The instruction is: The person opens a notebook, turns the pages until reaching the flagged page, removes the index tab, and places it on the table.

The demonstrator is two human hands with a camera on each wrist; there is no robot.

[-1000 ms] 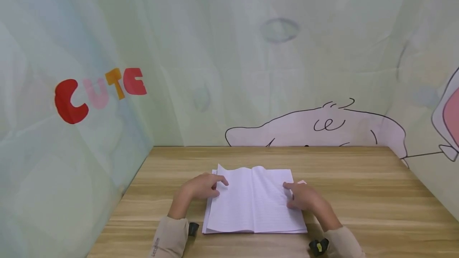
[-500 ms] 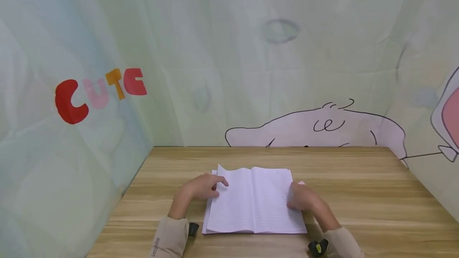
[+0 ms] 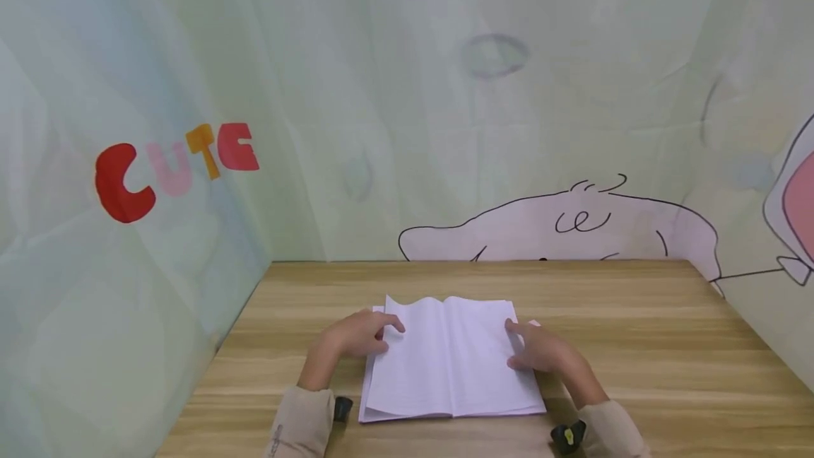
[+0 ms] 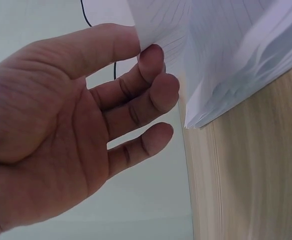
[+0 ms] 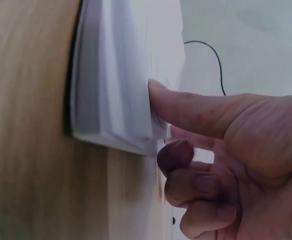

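Note:
An open notebook with white lined pages lies on the wooden table in the head view. My left hand is at its left edge. In the left wrist view, the left thumb and index finger pinch a raised page, while the other fingers are bent below. At the right edge is my right hand. The right wrist view has its thumb against the face of the right-hand pages, with the index finger partly hidden behind their edge and the remaining fingers curled.
The wooden table runs back to a pale curtain with a cartoon outline and coloured letters. A dark wrist camera sits by the right sleeve, another dark device by the left sleeve.
The right index finger drew back to the page edge, then reached over the page again. The right page's crease has smoothed out. My left hand keeps its place on the left page.

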